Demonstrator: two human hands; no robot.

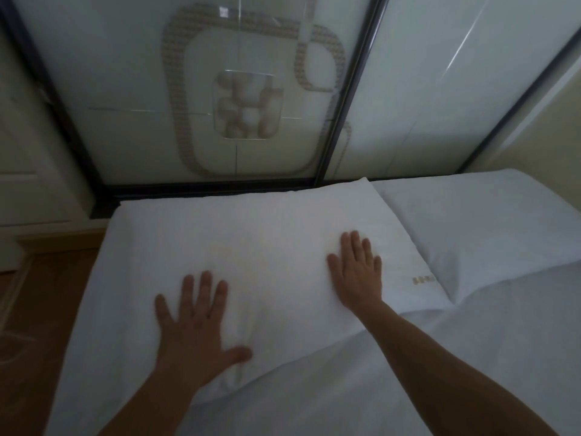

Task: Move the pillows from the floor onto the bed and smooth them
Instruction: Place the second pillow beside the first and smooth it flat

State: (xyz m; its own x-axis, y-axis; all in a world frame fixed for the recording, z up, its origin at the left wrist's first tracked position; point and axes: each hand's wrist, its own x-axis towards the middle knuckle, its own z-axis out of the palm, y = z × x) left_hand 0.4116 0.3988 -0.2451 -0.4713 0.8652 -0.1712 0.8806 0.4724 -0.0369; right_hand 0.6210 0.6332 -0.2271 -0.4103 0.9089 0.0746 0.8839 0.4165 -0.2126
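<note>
Left hand lies flat, fingers spread, palm down at lower centre on a white rectangular fabric pillow. Right hand, also flat and splayed, presses its right part. Pillow rests on the white-sheeted bed, touching a 2nd white pillow at right.

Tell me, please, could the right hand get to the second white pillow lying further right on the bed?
Probably yes: the right hand lies flat on the near white pillow, and the second white pillow sits right beside it, nothing between.
</note>
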